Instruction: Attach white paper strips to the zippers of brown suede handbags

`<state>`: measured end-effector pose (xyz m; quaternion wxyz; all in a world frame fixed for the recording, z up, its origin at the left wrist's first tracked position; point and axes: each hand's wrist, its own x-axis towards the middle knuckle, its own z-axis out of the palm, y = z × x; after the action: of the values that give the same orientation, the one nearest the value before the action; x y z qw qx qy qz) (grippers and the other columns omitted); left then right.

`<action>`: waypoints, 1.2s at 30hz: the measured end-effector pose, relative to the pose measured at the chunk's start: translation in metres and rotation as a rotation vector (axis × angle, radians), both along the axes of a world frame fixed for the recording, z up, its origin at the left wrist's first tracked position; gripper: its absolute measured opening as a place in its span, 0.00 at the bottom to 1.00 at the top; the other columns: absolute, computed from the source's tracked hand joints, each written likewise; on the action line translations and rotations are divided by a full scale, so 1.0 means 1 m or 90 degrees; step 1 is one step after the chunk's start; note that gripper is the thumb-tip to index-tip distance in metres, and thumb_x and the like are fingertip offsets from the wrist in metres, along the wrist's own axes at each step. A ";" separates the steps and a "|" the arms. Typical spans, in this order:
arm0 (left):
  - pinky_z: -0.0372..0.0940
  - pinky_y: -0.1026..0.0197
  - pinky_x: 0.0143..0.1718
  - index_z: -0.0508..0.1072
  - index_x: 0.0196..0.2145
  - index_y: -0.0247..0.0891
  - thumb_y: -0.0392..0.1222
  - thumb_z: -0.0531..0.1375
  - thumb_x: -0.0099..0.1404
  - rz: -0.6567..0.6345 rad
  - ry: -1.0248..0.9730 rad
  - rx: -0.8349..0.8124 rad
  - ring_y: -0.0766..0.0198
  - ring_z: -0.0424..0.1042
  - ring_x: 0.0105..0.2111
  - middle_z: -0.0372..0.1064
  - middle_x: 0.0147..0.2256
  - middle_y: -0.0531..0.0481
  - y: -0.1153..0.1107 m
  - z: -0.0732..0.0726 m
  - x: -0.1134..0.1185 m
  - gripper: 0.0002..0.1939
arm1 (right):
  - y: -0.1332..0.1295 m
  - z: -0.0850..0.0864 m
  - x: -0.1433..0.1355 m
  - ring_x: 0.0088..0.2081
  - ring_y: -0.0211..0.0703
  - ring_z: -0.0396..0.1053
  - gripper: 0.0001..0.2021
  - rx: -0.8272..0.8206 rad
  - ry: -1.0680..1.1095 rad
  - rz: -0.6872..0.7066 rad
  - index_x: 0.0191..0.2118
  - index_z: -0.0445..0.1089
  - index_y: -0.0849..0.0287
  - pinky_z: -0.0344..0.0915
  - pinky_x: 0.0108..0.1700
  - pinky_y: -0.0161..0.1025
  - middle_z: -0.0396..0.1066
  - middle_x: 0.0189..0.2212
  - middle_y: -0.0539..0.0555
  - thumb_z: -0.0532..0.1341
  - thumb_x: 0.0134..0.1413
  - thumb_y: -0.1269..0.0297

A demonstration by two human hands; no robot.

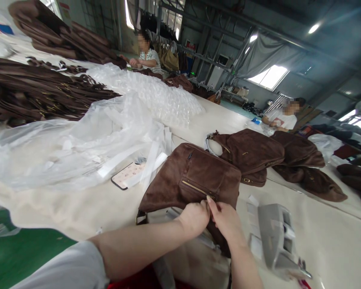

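Observation:
A dark brown suede-like bag (168, 180) lies at the table's front edge, its brass front zipper (195, 188) facing up. My left hand (195, 218) is closed at the zipper's right end, its fingers pressed together. Beside it, touching, my right hand (224, 216) is also closed, thumb and fingertips at the same spot on the bag. What the fingertips of each hand pinch is too small to make out. A strap with a buckle (141, 218) hangs from the bag's lower left corner.
Clear plastic bags (78, 148) and a phone (128, 175) lie left. More brown bags (249, 150) lie behind and right. A grey tape dispenser (275, 237) stands right. Brown straps (39, 90) are piled far left. Two people (152, 60) sit across the table.

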<state>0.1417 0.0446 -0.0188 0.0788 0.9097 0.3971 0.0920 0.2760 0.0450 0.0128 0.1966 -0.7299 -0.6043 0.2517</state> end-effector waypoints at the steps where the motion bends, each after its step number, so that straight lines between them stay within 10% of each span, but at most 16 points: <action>1: 0.66 0.57 0.27 0.61 0.53 0.21 0.29 0.48 0.63 0.002 0.002 0.004 0.51 0.70 0.36 0.65 0.36 0.33 -0.001 -0.001 0.000 0.20 | 0.000 -0.001 0.000 0.17 0.40 0.62 0.23 -0.002 -0.025 0.008 0.16 0.65 0.54 0.53 0.23 0.38 0.66 0.14 0.51 0.56 0.52 0.44; 6: 0.66 0.56 0.31 0.64 0.48 0.26 0.31 0.50 0.61 0.000 -0.065 -0.032 0.50 0.69 0.38 0.66 0.40 0.35 0.001 -0.002 -0.001 0.17 | -0.007 -0.008 0.005 0.18 0.38 0.64 0.17 -0.016 -0.019 0.021 0.21 0.67 0.54 0.54 0.23 0.36 0.68 0.17 0.49 0.54 0.55 0.52; 11: 0.63 0.59 0.35 0.68 0.38 0.33 0.36 0.48 0.66 0.168 -0.276 -0.245 0.58 0.70 0.34 0.69 0.33 0.43 0.010 -0.005 -0.005 0.10 | -0.016 -0.026 0.008 0.18 0.37 0.65 0.17 -0.020 0.205 -0.045 0.25 0.69 0.56 0.59 0.24 0.34 0.66 0.17 0.47 0.57 0.51 0.46; 17: 0.50 0.66 0.21 0.64 0.23 0.36 0.46 0.56 0.63 0.260 -0.601 -0.724 0.71 0.54 0.18 0.56 0.19 0.57 0.020 -0.004 -0.004 0.14 | -0.018 -0.053 0.006 0.17 0.31 0.58 0.21 -0.028 0.527 -0.104 0.25 0.69 0.59 0.54 0.20 0.31 0.62 0.16 0.45 0.64 0.43 0.43; 21: 0.38 0.68 0.16 0.64 0.26 0.35 0.51 0.60 0.57 0.215 -0.648 -1.006 0.77 0.42 0.13 0.52 0.18 0.61 0.027 -0.002 -0.009 0.16 | -0.017 -0.060 0.007 0.17 0.29 0.58 0.20 -0.038 0.577 -0.103 0.26 0.71 0.61 0.53 0.20 0.29 0.63 0.17 0.45 0.66 0.43 0.46; 29: 0.32 0.71 0.12 0.61 0.24 0.35 0.33 0.49 0.61 0.031 -0.620 -1.479 0.75 0.36 0.10 0.43 0.15 0.60 0.044 -0.005 -0.019 0.09 | -0.012 -0.059 0.003 0.15 0.30 0.57 0.21 -0.059 0.617 -0.139 0.21 0.67 0.60 0.53 0.18 0.30 0.63 0.14 0.45 0.70 0.35 0.45; 32: 0.35 0.71 0.11 0.63 0.24 0.35 0.36 0.50 0.61 -0.036 -0.619 -1.492 0.75 0.40 0.10 0.47 0.15 0.59 0.043 -0.005 -0.020 0.09 | -0.012 -0.059 0.000 0.15 0.31 0.56 0.23 -0.068 0.607 -0.140 0.20 0.67 0.60 0.52 0.18 0.31 0.62 0.13 0.45 0.69 0.34 0.43; 36: 0.46 0.70 0.12 0.68 0.25 0.32 0.44 0.50 0.63 0.124 -0.597 -1.218 0.71 0.55 0.12 0.59 0.17 0.52 0.034 -0.008 -0.014 0.15 | -0.017 -0.056 0.004 0.16 0.34 0.58 0.24 -0.030 0.555 -0.161 0.20 0.66 0.59 0.53 0.19 0.32 0.64 0.14 0.48 0.64 0.41 0.40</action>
<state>0.1276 0.0787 -0.0264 0.8967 0.3080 0.3053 0.0885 0.2802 0.0278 -0.0432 0.4452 -0.6281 -0.3658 0.5230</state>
